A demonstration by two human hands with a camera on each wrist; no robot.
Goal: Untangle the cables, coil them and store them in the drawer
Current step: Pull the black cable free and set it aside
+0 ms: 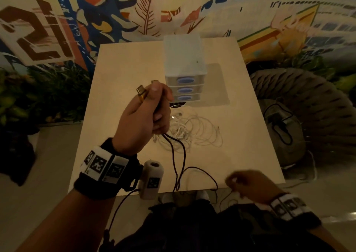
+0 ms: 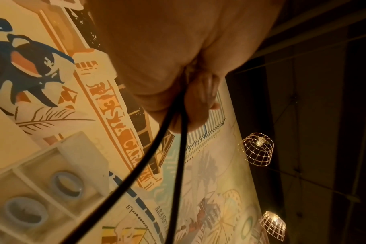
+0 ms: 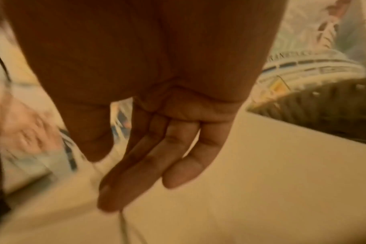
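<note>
I am gripping both plugs of the dark cable (image 1: 174, 155) in my left hand (image 1: 142, 115); my right hand (image 1: 248, 186), fingers loose, should start coiling.

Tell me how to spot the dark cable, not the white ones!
Find the pale square table with the little white drawer unit at its back. In front of it, the raised left hand grips the dark cable, whose gold plug pokes up above the fingers. It hangs in thin black loops, while the white cables lie tangled flat.
</note>
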